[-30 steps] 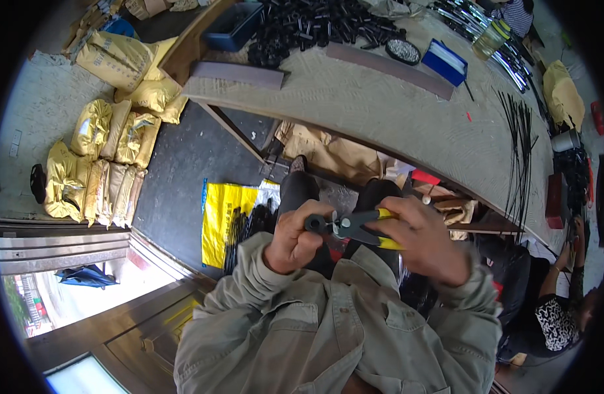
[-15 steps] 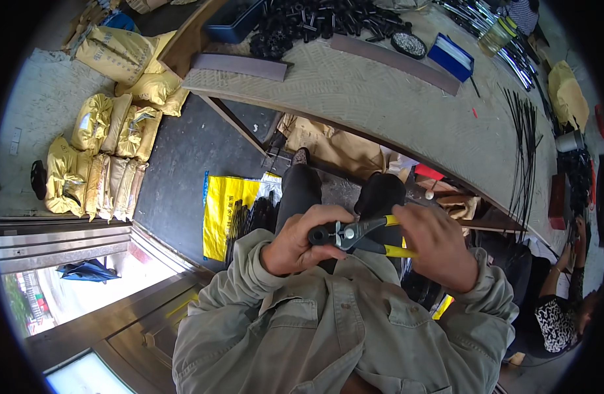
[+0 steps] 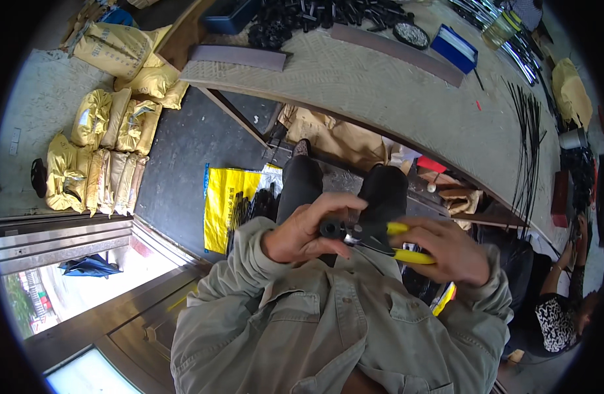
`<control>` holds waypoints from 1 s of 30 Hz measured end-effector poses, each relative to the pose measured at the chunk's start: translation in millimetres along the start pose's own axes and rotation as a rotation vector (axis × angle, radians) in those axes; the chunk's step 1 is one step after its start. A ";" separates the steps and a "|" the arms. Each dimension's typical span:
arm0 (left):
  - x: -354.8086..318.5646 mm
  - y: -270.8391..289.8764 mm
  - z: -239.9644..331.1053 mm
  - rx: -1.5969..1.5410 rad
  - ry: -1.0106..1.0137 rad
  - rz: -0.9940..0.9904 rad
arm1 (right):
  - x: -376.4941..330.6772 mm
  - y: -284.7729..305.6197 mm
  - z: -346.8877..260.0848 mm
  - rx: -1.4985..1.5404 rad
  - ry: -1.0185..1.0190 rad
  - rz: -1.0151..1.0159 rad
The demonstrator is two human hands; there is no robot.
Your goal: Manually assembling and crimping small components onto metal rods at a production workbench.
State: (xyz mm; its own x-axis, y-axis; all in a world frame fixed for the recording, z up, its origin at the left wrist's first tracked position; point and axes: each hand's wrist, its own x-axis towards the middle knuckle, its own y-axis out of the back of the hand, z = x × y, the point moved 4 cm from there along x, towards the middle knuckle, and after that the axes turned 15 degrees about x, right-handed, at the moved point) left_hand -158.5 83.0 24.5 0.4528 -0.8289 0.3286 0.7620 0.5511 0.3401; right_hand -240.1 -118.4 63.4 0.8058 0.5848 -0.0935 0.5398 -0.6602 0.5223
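Note:
My left hand (image 3: 300, 231) is curled around a short black tubular part (image 3: 331, 228), its round open end toward me. The thumb and fingers stand on either side of it, and the fingertips are a little blurred. The metal jaws of a pair of pliers (image 3: 374, 238) with yellow grips meet the other end of the part. Whether the jaws bite on it or only touch it, I cannot tell. My right hand (image 3: 449, 248) holds the pliers by the handles, which are spread apart. Both hands are over my lap.
Ahead is a workbench (image 3: 380, 98) with a pile of black parts (image 3: 321, 16), a blue box (image 3: 454, 48) and thin black rods (image 3: 528, 144). Yellow sacks (image 3: 92, 118) are stacked at left. Black rods lie on a yellow bag (image 3: 223, 210) by my leg. Another person (image 3: 556, 322) sits at right.
My right hand and the plier handles have moved right and slightly down. The handles have tilted. The fingers of my left hand have loosened a little around the black part.

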 end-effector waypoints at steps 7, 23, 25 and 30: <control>5.1 0.0 -0.4 0.006 -0.175 -0.056 | 6.1 0.7 4.7 0.346 -0.087 -0.035; 2.3 -3.1 -2.1 0.149 0.079 0.415 | 27.5 -19.7 8.2 -0.417 0.125 0.497; 0.6 -2.8 -3.5 0.150 0.053 0.593 | 30.0 -32.0 18.0 -0.291 0.132 0.605; -0.3 1.8 -7.5 0.246 0.069 0.607 | 26.7 -19.3 14.1 -0.245 0.228 0.538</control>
State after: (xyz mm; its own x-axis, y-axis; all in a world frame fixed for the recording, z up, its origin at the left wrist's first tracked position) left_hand -153.8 83.5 18.5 0.8037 -0.3633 0.4712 0.2370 0.9219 0.3065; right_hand -225.5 -96.7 38.9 0.8620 0.3047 0.4051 -0.0194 -0.7787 0.6271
